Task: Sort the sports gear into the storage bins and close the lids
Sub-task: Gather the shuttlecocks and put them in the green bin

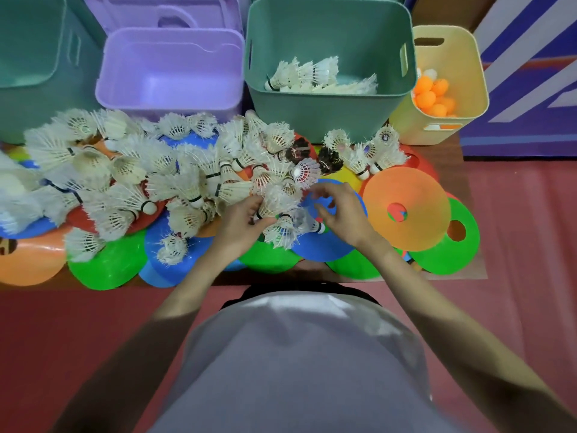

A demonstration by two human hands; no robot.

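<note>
A big heap of white feather shuttlecocks point(131, 179) lies over flat coloured disc cones on the table. My left hand point(240, 218) grips a bunch of shuttlecocks point(276, 201) at the heap's right end. My right hand point(338, 210) hovers just right of that bunch with its fingers loosely curled; a blurred shuttlecock point(304, 221) lies under its thumb, and whether the hand holds it cannot be told. The green bin point(327, 110) behind holds several shuttlecocks point(312, 76). The purple bin point(168, 98) looks bare inside.
A cream bin point(468, 89) at the right holds orange and white balls point(434, 95). Another green bin point(28, 64) stands at the far left, a purple lid point(162, 14) behind. An orange disc cone point(406, 207) and a green disc cone point(452, 242) lie at the right. The table's front edge point(281, 278) is near my body.
</note>
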